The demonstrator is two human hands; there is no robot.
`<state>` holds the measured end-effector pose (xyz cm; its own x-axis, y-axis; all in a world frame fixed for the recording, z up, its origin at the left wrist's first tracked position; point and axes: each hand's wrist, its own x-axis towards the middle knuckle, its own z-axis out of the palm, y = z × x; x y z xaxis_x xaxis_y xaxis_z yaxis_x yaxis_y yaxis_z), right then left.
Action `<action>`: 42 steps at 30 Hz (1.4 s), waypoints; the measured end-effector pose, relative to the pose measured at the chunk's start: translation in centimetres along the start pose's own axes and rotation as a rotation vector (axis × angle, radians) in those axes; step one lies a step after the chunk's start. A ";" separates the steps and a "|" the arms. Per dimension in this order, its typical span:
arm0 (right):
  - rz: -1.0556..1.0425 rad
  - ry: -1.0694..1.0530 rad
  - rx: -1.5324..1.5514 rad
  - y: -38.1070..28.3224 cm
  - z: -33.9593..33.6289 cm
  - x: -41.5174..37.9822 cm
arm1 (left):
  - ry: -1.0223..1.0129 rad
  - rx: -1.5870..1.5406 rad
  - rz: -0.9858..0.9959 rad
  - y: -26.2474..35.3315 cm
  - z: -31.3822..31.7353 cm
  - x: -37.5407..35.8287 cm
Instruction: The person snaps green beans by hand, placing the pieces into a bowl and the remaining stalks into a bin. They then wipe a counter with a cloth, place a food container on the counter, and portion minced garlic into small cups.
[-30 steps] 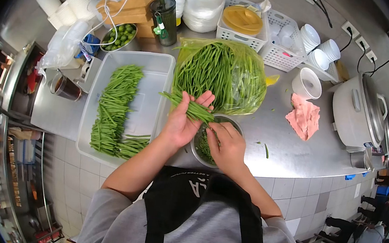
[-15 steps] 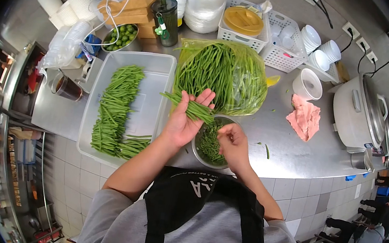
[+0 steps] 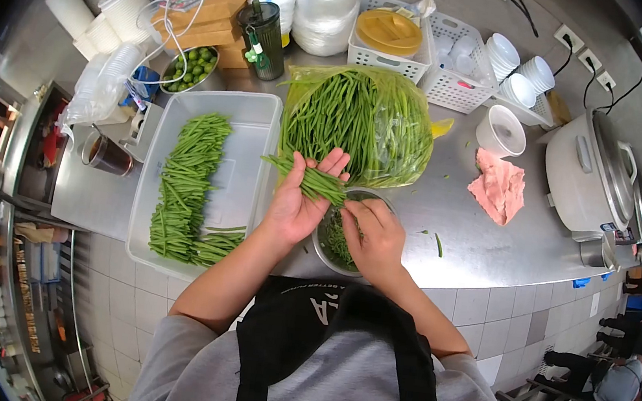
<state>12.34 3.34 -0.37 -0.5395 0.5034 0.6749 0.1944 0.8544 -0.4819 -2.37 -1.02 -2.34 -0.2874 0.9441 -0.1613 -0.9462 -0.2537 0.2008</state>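
A bunch of green beans (image 3: 313,183) lies across the upturned palm of my left hand (image 3: 299,202), held under the thumb. My right hand (image 3: 377,238) is pinched at the right ends of these beans, over a metal bowl (image 3: 318,249). What its fingertips grip is too small to make out. Small green bean trimmings (image 3: 338,238) fill the bowl, partly hidden by my right hand. Ahead is an open yellow-green plastic bag (image 3: 414,144) full of long beans. To the left, a clear plastic tub (image 3: 248,168) contains neatly stacked beans (image 3: 190,185).
A pink cloth (image 3: 498,187) and a white tub (image 3: 501,131) rest on the steel counter (image 3: 461,252), with a large cooker (image 3: 589,176) farther right. White baskets (image 3: 460,90), a dark tumbler (image 3: 264,43) and a bowl of green citrus (image 3: 193,71) line the back. A drink glass (image 3: 107,152) stands left.
My right hand has moved left and up to the ends of the held beans, from over the bowl's right side. My left hand still holds the bunch. The view has shifted slightly.
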 end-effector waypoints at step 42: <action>0.235 -0.044 0.131 0.2 -1.1 -0.8 | -0.140 0.270 0.194 6.4 3.2 -2.5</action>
<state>13.69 3.26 -0.38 -0.5278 0.6773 0.5125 0.2123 0.6895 -0.6925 -7.19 -4.32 2.48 -0.4166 0.9084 0.0354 -0.7973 -0.3838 0.4658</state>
